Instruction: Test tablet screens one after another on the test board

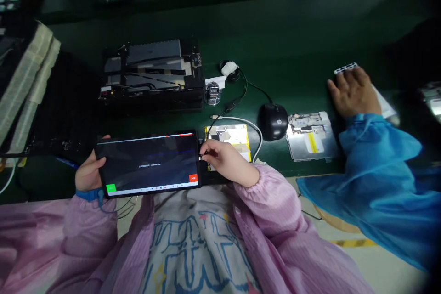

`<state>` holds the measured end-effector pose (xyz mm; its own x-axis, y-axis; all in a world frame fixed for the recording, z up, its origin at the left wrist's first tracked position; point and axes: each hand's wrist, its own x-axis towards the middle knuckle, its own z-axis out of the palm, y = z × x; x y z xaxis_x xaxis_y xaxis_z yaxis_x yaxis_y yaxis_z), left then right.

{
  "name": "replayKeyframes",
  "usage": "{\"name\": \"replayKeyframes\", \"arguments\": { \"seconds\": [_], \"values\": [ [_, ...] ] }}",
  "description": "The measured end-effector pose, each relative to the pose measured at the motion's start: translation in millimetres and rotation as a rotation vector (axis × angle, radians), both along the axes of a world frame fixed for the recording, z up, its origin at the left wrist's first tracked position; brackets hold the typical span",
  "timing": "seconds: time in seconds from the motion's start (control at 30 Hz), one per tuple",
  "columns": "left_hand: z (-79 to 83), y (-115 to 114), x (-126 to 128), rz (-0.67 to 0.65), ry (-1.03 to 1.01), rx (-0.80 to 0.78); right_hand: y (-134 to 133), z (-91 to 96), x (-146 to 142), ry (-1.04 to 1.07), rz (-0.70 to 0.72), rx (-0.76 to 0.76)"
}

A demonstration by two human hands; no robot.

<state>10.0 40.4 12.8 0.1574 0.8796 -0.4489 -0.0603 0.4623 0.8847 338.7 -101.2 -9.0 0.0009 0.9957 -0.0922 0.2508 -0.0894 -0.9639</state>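
Note:
A tablet (148, 161) with a dark screen, a green button and a red button lies tilted toward me at the bench's front edge. My left hand (90, 171) grips its left side, thumb on the front. At the tablet's right edge, my right hand (229, 158) pinches the plug of a black cable (215, 124); whether the plug sits in the port is hard to see. Partly under that hand lies a battery-like panel with yellow edges (243, 135). A white cable (259, 132) curves around this panel.
A black mouse (274, 121) and an opened metal device part (312, 138) lie to the right. A co-worker's hand (358, 92) in a blue sleeve rests on a white object beyond. Stacked opened tablets (155, 73) stand behind, near a small counter (213, 92). Taped black stacks (31, 87) stand left.

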Motion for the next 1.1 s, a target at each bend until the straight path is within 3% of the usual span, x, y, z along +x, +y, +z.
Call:
{"name": "replayKeyframes", "arguments": {
  "seconds": [0.17, 0.53, 0.87, 1.1],
  "values": [
    [-2.5, -4, -4, -0.041, -0.057, -0.041, 2, 6.7, -4, -0.081, 0.039, -0.016],
    [-7.2, -13, -11, -0.157, -0.24, -0.059, -15, -2.1, -11, -0.2, 0.017, -0.062],
    [-12.2, -16, -14, -0.182, -0.33, -0.031, -29, -9.0, -19, -0.525, 0.019, 0.293],
    [-11.3, -17, -13, -0.201, -0.333, -0.031, -28, -7.3, -21, -0.635, 0.041, 0.375]
  ]
}}
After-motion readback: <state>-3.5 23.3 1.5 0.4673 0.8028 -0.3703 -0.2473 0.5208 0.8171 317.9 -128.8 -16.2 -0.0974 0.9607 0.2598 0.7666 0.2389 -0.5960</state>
